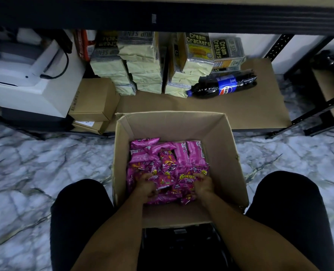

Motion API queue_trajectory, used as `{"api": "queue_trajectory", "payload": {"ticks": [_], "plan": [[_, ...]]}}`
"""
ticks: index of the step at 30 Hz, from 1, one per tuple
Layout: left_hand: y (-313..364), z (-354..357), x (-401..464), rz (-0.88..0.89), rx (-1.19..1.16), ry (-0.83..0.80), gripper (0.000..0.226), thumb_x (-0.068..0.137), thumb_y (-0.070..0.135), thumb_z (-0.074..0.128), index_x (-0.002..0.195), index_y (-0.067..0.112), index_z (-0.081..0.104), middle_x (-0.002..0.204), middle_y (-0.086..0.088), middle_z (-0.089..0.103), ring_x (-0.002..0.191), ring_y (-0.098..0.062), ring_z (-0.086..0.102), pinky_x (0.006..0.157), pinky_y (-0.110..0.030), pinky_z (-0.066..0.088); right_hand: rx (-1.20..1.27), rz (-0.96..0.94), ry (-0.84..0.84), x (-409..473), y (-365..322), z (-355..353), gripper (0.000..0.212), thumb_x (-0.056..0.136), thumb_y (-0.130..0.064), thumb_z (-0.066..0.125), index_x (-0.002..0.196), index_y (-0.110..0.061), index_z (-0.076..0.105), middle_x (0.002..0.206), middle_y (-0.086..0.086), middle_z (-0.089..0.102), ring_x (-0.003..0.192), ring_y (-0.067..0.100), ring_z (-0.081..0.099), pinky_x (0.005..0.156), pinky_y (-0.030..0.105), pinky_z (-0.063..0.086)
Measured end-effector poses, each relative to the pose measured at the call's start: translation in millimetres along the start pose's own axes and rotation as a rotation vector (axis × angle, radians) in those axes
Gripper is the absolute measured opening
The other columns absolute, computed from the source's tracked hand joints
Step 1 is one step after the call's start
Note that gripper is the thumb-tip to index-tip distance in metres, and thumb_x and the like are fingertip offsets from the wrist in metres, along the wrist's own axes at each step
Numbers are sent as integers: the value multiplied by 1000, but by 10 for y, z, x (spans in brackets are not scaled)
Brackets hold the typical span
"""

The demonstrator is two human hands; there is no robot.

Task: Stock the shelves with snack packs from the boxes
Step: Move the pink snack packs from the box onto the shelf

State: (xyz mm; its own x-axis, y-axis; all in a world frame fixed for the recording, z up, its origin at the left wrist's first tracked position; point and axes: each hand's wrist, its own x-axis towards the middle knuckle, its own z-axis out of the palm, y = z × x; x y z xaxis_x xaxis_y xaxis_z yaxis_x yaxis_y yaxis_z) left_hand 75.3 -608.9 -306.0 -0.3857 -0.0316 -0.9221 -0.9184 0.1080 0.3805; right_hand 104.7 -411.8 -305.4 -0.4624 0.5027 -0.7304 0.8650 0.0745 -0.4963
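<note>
Lying between both hands' grip (175, 185), snack packs (168, 169)

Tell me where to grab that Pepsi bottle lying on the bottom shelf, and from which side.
Grip the Pepsi bottle around its labelled middle, coming from the front, open side of the shelf. It lies on its side with the cap toward the left, next to the cream cracker packs, so the front is probably the freest approach.

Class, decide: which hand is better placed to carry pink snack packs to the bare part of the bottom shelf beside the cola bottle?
Probably the right hand: it grips pink snack packs on the side nearer the bare brown shelf board.
</note>
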Motion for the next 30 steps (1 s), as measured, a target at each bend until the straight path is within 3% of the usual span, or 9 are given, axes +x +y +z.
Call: {"api": "queue_trajectory", "payload": {"ticks": [3, 5, 7, 10, 13, 17, 20, 25, 30], "plan": [[-55, -85, -91, -61, 8, -69, 55, 82, -14, 49, 121, 25, 49, 89, -11, 58, 75, -22, 59, 65, -31, 51, 2, 20, -32, -57, 15, 121, 42, 93, 6, 41, 109, -23, 66, 63, 6, 58, 54, 20, 49, 49, 28, 43], [-42, -168, -139, -73, -34, -69, 35, 84, -4, 54, 111, 17, 53, 91, -10, 59, 80, -22, 61, 69, -32, 52, -2, 18, -68, -125, 21, 208, 43, 93, 5, 40, 115, -20, 67, 66, 6, 59, 55, 20, 49, 47, 25, 41], [-14, -213, -190, -60, -96, -54, 16, 87, 13, 61, 103, 15, 57, 101, -6, 57, 87, -22, 58, 75, -35, 55, 12, 11, -79, -178, -14, 235, 44, 93, 6, 41, 119, -20, 65, 70, 6, 60, 58, 21, 51, 48, 29, 43], [-31, -232, -214, 58, -183, 8, 18, 89, 18, 67, 105, 15, 61, 117, -3, 57, 94, -18, 55, 79, -40, 56, 52, 12, -74, -238, -87, 170, 43, 94, 6, 42, 119, -20, 65, 69, 7, 59, 61, 22, 50, 54, 36, 52], [-34, -251, -290, 192, -206, 6, 38, 81, 2, 73, 111, 24, 62, 139, -8, 51, 111, -24, 56, 77, -37, 54, 96, 17, -94, -322, -161, 117, 40, 96, 3, 43, 120, -21, 64, 74, 5, 56, 74, 24, 54, 68, 42, 59], [75, -266, -477, 344, -109, -8, 84, 76, -5, 74, 139, 39, 42, 157, -7, 24, 131, -31, 42, 88, -42, 55, 182, -56, -92, -398, -271, 121, 41, 95, 7, 45, 121, -18, 65, 93, 7, 62, 78, 21, 58, 61, 33, 58], [125, -240, -577, 341, -168, -58, 84, 82, -7, 67, 141, 46, 38, 159, -5, 14, 113, -31, 58, 76, -49, 59, 241, -124, -81, -406, -331, 85, 42, 93, 8, 52, 120, -20, 67, 98, 5, 64, 73, 14, 58, 64, 32, 59], [151, -294, -491, 407, -185, 2, 31, 88, -5, 61, 104, 21, 65, 145, -12, 39, 99, -23, 61, 65, -36, 61, 314, -147, -26, -327, -374, 95, 42, 90, 10, 54, 116, -18, 70, 75, 0, 58, 66, 11, 51, 71, 43, 60], [186, -428, -412, 411, -294, -41, 36, 79, -4, 72, 106, 20, 67, 130, -21, 58, 87, -17, 69, 73, -33, 59, 274, -153, -164, -292, -533, 27, 44, 93, 10, 46, 115, -19, 70, 83, 6, 57, 68, 11, 53, 60, 32, 60]]}}
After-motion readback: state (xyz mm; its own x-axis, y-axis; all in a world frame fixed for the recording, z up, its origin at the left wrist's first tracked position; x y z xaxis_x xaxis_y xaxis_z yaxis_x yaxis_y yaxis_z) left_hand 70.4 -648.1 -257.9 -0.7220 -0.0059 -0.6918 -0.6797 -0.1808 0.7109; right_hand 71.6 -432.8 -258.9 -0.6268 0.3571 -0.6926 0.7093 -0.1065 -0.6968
